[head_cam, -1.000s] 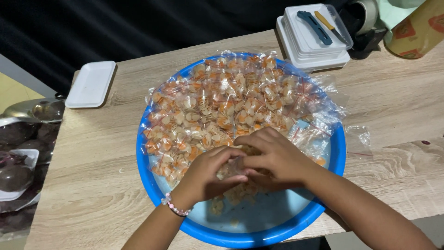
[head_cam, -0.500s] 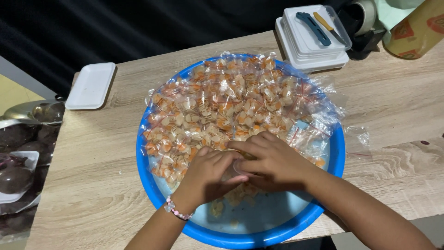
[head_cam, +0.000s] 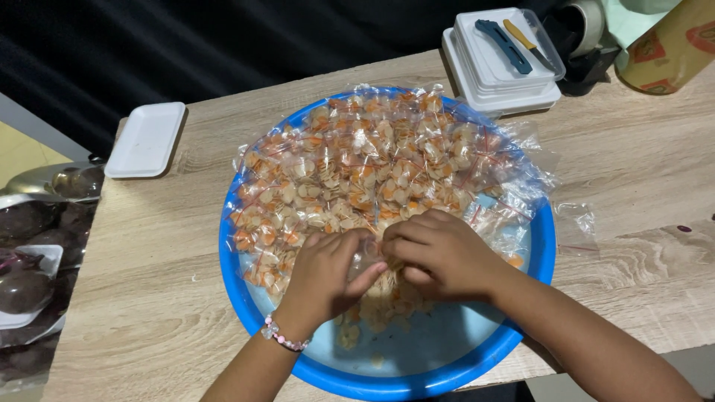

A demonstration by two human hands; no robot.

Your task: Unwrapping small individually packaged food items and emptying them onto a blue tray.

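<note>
So I'm looking down at a light wood-grain table [head_cam: 156, 298] with a big round blue basin [head_cam: 242, 298] sitting dead centre. My left hand [head_cam: 324, 277] and right hand [head_cam: 439, 251] are both down in the basin, pressed together around a small clear plastic bag [head_cam: 366, 257]. Left fingers are curled with the thumb stretched across toward the right, right fingers bent over the top, so both are pinching that bag between them. There's a pink bead bracelet [head_cam: 281, 336] on my left wrist.

The upper half of the basin, from about 9 o'clock round to 3 o'clock, is piled with little sealed bags of orange and cream snack pieces [head_cam: 357, 167]. Some loose pieces [head_cam: 383, 305] lie on the bare basin floor right under my hands, toward 6 o'clock.

Around the table: a white foam tray [head_cam: 147, 139] at 10 o'clock near the back edge, a stack of white lidded containers [head_cam: 499, 71] at 1 o'clock with a blue cutter [head_cam: 503, 45] and a yellow-handled tool [head_cam: 527, 36] on top, and a roll of tape [head_cam: 588, 26] just beyond that. An empty clear bag [head_cam: 577, 227] lies at 3 o'clock, just beside the rim. Behind the table it's all dark curtain [head_cam: 223, 45]. Off the left edge there's dark reddish stuff wrapped in plastic [head_cam: 30, 253], can't tell what exactly.
</note>
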